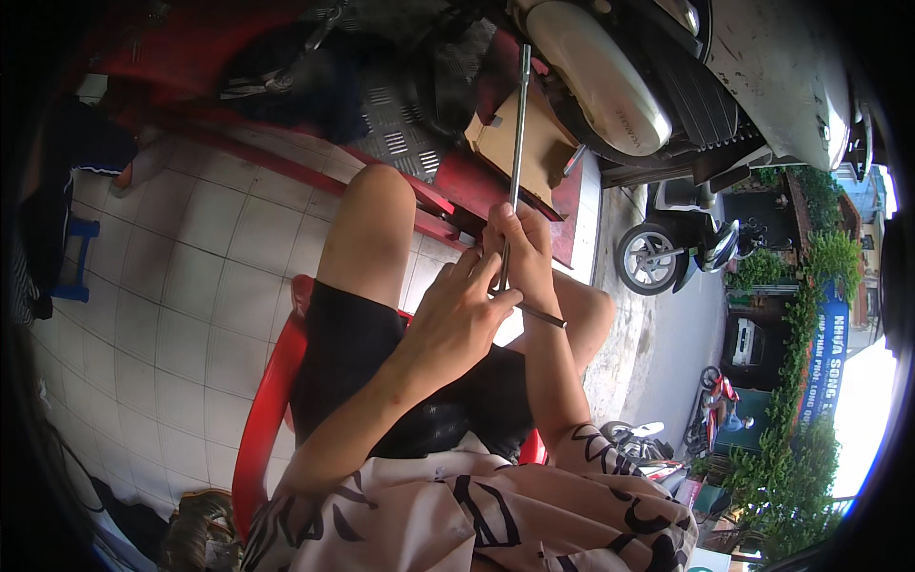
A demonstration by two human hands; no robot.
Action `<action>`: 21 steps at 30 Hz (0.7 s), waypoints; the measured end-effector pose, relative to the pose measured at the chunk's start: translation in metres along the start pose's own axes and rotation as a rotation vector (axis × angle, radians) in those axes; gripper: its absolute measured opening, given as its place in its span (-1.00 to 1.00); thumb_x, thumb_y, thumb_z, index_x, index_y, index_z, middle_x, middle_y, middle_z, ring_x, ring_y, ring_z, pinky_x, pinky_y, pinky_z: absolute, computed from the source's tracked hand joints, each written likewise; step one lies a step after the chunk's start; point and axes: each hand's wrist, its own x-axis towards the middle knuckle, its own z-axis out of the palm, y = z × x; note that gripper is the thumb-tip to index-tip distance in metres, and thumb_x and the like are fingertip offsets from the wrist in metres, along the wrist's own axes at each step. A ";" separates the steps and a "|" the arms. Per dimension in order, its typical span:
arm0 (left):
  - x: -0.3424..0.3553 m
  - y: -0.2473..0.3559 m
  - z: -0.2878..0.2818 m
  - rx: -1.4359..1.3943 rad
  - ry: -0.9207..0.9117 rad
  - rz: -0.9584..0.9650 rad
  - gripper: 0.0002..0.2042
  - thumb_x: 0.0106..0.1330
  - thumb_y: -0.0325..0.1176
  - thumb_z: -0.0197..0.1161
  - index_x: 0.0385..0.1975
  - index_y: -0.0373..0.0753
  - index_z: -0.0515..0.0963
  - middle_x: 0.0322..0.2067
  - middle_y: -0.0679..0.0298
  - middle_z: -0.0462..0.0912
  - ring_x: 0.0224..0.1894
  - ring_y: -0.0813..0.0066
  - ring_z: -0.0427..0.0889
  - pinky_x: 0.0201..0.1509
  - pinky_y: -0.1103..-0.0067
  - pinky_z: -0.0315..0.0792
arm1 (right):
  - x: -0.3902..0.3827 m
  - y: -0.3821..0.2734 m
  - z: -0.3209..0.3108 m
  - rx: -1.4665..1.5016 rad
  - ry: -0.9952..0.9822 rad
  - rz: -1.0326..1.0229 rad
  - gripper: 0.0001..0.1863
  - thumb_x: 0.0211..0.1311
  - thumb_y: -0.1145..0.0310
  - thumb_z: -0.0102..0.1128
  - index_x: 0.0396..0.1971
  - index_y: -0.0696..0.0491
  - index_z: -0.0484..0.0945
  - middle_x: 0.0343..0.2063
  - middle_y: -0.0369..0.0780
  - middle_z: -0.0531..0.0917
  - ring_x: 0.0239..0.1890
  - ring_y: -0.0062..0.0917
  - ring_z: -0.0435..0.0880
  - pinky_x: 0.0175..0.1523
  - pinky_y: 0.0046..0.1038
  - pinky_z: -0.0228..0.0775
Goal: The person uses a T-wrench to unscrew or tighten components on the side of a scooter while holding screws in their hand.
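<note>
A long, thin T-handle socket wrench points up and away in front of me, its socket end beside the scooter. My right hand wraps round the lower part of its shaft. Around the handle end, my left hand closes with thumb and fingers pinched near the crossbar. One end of that crossbar sticks out past my right wrist. The inner fingers of both hands partly hide the joint of shaft and handle.
A scooter with a silver exhaust cover stands at the upper right. An open cardboard box lies on a red lift platform. I sit on a red plastic chair. At left is a blue stool. Another scooter is parked outside.
</note>
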 end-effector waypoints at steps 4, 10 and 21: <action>0.016 -0.015 -0.015 0.031 0.124 0.014 -0.78 0.18 -0.45 0.26 -0.16 -0.19 0.56 -0.16 0.13 0.45 -0.07 0.20 0.46 0.06 0.31 0.31 | 0.036 -0.025 0.016 0.023 0.074 0.015 -0.60 0.46 0.21 -0.14 -0.61 0.06 0.29 -0.76 -0.35 0.30 -0.76 -0.72 0.14 -0.67 -0.58 -0.09; 0.047 -0.030 -0.034 -0.103 0.223 0.071 -0.84 0.19 -0.50 0.23 -0.23 -0.24 0.52 -0.33 0.14 0.49 -0.24 0.20 0.47 -0.07 0.32 0.33 | 0.072 -0.061 0.030 0.137 0.073 -0.042 -0.62 0.45 0.26 -0.17 -0.63 0.03 0.19 -0.77 -0.35 0.24 -0.77 -0.70 0.12 -0.67 -0.56 -0.13; 0.054 -0.054 -0.031 -0.277 0.256 -0.010 -0.88 0.14 -0.43 0.28 -0.43 -0.30 0.48 -0.50 0.13 0.49 -0.39 0.13 0.48 -0.25 0.34 0.34 | 0.087 -0.038 0.048 0.061 0.177 0.104 -0.64 0.43 0.26 -0.18 -0.63 0.01 0.20 -0.78 -0.33 0.22 -0.80 -0.69 0.07 -0.68 -0.56 -0.12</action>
